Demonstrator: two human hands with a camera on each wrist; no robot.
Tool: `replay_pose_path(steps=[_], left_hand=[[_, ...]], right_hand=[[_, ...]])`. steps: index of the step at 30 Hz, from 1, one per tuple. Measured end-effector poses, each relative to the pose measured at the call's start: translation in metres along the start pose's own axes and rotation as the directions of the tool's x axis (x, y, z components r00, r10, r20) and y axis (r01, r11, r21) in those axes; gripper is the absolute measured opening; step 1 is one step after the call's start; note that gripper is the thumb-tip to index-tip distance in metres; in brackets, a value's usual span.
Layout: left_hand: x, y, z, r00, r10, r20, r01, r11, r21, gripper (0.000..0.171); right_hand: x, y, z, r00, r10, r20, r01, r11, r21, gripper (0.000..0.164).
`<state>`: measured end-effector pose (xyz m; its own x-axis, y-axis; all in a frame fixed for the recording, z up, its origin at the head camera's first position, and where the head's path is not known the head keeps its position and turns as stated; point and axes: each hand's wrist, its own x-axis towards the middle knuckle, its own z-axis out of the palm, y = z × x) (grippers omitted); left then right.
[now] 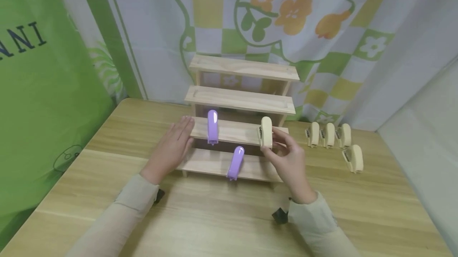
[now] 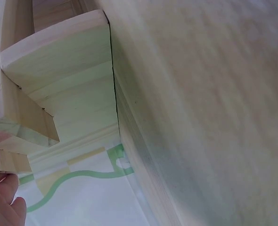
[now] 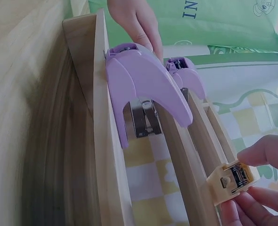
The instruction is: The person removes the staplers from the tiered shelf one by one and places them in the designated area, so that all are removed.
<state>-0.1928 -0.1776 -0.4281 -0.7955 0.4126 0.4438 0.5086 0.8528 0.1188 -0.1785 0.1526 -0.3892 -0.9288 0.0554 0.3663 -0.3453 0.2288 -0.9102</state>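
Cream stapler [image 1: 266, 133] is pinched by the right hand [image 1: 290, 160], its fingers bent; the left hand [image 1: 171, 145] (fingers straight, unclosed) touches the wooden rack [image 1: 243, 67] near a purple stapler [image 1: 212, 125].

The wood-grain table [image 1: 222, 217] carried a stepped wooden rack [image 1: 245, 69] and four cream staplers [image 1: 330, 134]; the rack's lower two steps [image 1: 209, 161] each bore a purple stapler [image 1: 212, 125].
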Motion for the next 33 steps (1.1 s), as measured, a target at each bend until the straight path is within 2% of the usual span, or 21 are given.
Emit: replay_pose_path(steps=[12, 21, 33], left_hand=[[0.001, 0.002, -0.002, 1.000, -0.014, 0.023, 0.014, 1.000, -0.001, 0.058], [0.000, 0.001, 0.000, 1.000, -0.006, 0.007, 0.006, 1.000, 0.006, 0.057], [-0.001, 0.001, 0.000, 1.000, -0.009, 0.012, 0.009, 1.000, 0.000, 0.057]], right_hand=[[-0.003, 0.003, -0.027, 0.999, 0.008, -0.039, -0.009, 1.000, -0.006, 0.053], [-0.001, 0.007, -0.054, 0.994, -0.068, -0.088, 0.061, 0.995, -0.075, 0.049], [-0.002, 0.013, -0.088, 0.986, 0.074, -0.148, -0.100, 0.979, -0.177, 0.053]])
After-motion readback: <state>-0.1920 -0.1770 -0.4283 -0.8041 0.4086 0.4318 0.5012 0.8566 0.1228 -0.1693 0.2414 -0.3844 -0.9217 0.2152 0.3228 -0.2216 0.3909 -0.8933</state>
